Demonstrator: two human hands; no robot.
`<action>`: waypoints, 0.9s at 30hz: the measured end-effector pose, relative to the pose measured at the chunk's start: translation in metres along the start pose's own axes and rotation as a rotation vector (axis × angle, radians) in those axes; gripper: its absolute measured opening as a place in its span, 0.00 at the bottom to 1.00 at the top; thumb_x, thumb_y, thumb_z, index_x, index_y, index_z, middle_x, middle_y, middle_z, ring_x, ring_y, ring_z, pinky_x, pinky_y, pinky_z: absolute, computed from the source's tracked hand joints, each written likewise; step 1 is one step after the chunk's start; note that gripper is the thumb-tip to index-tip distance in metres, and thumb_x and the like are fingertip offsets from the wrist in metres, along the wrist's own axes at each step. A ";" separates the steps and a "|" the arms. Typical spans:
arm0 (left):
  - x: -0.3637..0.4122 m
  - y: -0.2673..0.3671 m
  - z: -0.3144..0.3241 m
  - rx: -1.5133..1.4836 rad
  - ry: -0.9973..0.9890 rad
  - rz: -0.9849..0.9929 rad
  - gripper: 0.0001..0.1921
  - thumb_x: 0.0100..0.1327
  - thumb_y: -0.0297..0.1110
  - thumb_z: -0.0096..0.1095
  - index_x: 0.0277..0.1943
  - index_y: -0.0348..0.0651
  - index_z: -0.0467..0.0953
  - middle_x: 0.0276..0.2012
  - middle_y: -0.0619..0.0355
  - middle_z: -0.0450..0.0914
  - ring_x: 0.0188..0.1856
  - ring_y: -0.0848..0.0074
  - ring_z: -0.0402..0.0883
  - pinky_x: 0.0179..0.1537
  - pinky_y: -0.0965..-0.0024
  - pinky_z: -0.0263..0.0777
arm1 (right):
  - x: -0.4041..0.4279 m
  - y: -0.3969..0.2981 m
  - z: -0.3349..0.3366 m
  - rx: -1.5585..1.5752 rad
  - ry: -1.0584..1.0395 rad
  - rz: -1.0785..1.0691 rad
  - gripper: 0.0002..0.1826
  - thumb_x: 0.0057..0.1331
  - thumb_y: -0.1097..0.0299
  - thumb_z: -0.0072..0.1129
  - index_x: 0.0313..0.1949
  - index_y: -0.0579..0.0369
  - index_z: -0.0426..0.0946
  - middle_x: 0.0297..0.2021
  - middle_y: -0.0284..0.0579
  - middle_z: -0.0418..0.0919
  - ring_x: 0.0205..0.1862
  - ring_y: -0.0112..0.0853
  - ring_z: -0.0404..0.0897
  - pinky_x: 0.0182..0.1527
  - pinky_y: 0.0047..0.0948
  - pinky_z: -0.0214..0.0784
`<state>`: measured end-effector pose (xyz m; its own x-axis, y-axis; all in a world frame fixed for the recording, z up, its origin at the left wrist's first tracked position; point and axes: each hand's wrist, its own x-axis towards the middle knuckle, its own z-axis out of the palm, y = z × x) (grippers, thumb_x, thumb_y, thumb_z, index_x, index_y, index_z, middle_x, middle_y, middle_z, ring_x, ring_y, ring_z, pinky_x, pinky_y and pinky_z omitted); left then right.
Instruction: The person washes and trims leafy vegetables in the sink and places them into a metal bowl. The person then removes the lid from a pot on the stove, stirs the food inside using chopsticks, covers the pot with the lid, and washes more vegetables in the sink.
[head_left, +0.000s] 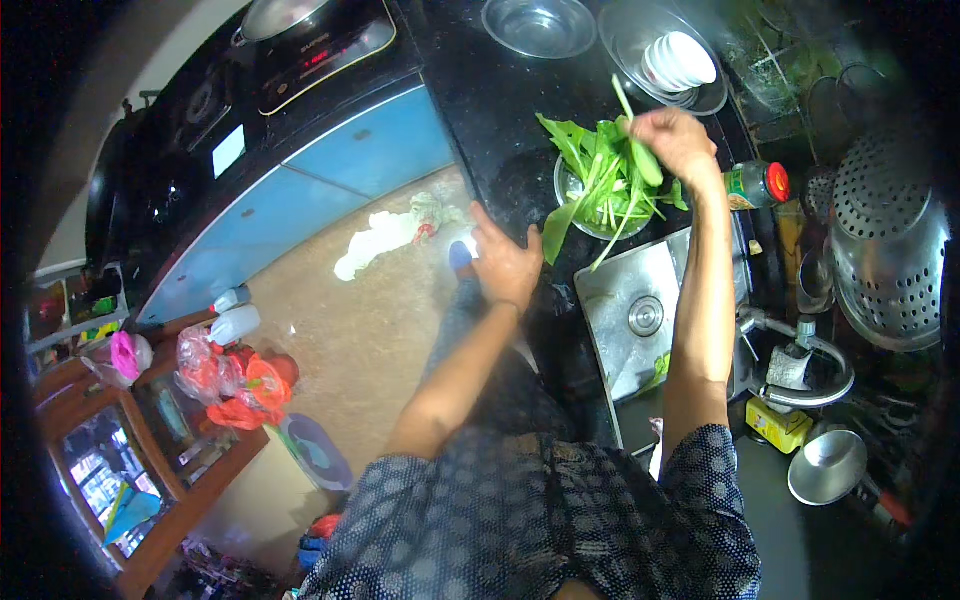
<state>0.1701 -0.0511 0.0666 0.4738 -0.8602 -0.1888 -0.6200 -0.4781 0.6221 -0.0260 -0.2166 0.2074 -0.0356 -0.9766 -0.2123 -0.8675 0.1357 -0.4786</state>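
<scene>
My right hand (674, 142) pinches a leafy green (646, 161) by its stalk, above a bowl (561, 180) heaped with leafy greens (600, 169). Some leaves and stalks hang over the bowl's rim onto the black counter. My left hand (504, 259) is beside the counter's front edge, fingers apart, holding nothing. Just below the bowl lies the steel sink (634, 289), with a piece of green leaf (661, 367) in it. To the right of my right wrist, a glass jar with a red lid (756, 185) lies on its side.
A steel basin (538, 26) and another holding stacked white bowls (679, 61) stand at the counter's far end. A curved faucet (814, 397) and a perforated steel colander (889, 262) are at the right. An induction cooker (326, 56) is at upper left; a white cloth (382, 236) lies on the floor.
</scene>
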 end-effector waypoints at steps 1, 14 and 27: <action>0.000 -0.001 -0.002 -0.004 0.003 -0.003 0.50 0.59 0.51 0.62 0.74 0.35 0.39 0.54 0.37 0.70 0.54 0.46 0.73 0.55 0.49 0.67 | -0.019 -0.011 -0.001 -0.298 0.032 -0.011 0.16 0.56 0.50 0.66 0.41 0.42 0.86 0.42 0.45 0.84 0.49 0.43 0.80 0.58 0.45 0.58; -0.016 0.031 0.000 -0.007 0.084 0.486 0.24 0.51 0.41 0.73 0.51 0.46 0.77 0.60 0.49 0.67 0.67 0.47 0.55 0.58 0.39 0.50 | -0.063 0.027 0.085 -0.382 0.109 -0.661 0.14 0.54 0.72 0.65 0.39 0.38 0.85 0.42 0.37 0.73 0.49 0.36 0.73 0.55 0.41 0.56; -0.002 0.053 -0.007 -0.132 -0.067 0.335 0.09 0.57 0.39 0.69 0.30 0.42 0.85 0.30 0.56 0.82 0.36 0.61 0.79 0.39 0.53 0.65 | -0.052 0.022 0.073 -0.144 0.189 -0.754 0.04 0.59 0.67 0.61 0.34 0.45 0.83 0.35 0.35 0.78 0.44 0.38 0.76 0.50 0.40 0.57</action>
<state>0.1411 -0.0736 0.1055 0.2138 -0.9769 -0.0045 -0.6456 -0.1447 0.7498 -0.0071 -0.1510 0.1461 0.5149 -0.8102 0.2801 -0.7464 -0.5844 -0.3184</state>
